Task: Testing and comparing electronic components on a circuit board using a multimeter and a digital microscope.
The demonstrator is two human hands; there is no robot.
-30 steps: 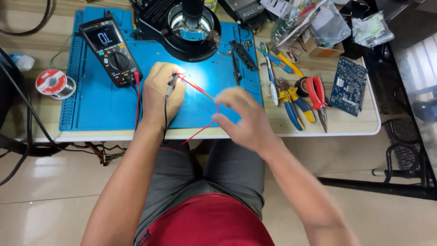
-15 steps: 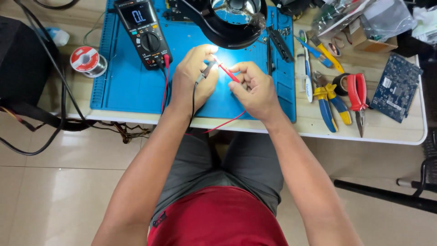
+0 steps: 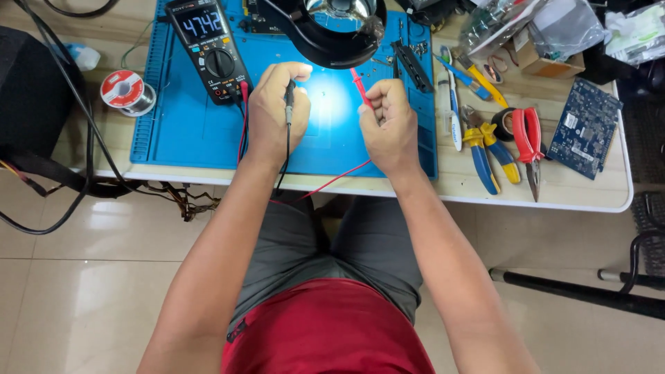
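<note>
My left hand [image 3: 271, 111] grips a black test probe [image 3: 289, 104] over the blue work mat [image 3: 183, 128]. My right hand [image 3: 389, 125] holds a red test probe [image 3: 360, 82], its tip pointing up towards the black ring-shaped magnifier lamp [image 3: 325, 41]. Both probe leads run back over the table edge to a black multimeter [image 3: 211, 52] at the mat's top left, whose display is lit. A bright patch of lamp light falls on the mat between my hands.
A solder spool [image 3: 123, 90] lies left of the mat. To the right are pliers and cutters [image 3: 492, 149], red-handled pliers [image 3: 530, 138], a screwdriver [image 3: 454, 121] and a blue circuit board [image 3: 585, 128]. Cables hang at the left table edge [image 3: 166, 190].
Both hands moved forward on the mat and apart, now raised under the lamp with the probes upright. The camera view shifted so the multimeter sits nearer the top.
</note>
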